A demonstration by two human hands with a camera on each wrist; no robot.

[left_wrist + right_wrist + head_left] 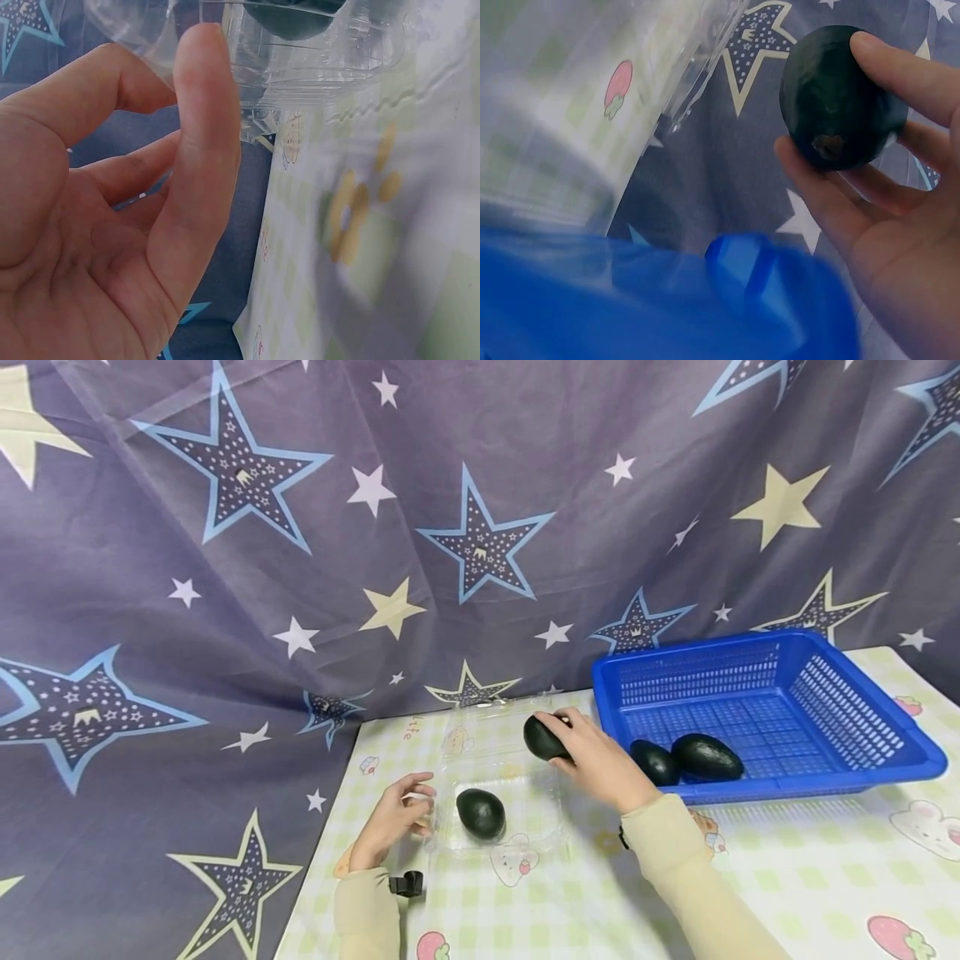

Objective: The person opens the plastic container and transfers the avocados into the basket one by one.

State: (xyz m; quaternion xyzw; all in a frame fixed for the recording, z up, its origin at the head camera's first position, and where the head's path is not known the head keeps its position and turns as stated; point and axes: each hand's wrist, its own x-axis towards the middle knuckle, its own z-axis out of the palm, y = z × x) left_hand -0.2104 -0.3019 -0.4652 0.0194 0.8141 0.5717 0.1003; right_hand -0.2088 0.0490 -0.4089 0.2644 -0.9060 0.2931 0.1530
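My right hand (600,762) grips a dark green avocado (545,737) above the right side of a clear plastic clamshell box (528,835). In the right wrist view, thumb and fingers wrap the avocado (832,97), its stem scar showing. A second avocado (481,814) lies inside the box's near half, and the clear lid (487,727) is folded back towards the curtain. At the box's left side is my left hand (396,817), fingers loosely bent, fingertips right at the plastic edge. The left wrist view shows that hand (142,202) holding nothing between its fingers.
A blue plastic basket (757,789) stands to the right, with two avocados (707,757) at its near left corner. Behind the table hangs a purple star-patterned curtain (480,635). A green-and-white checked cloth (570,910) covers the table.
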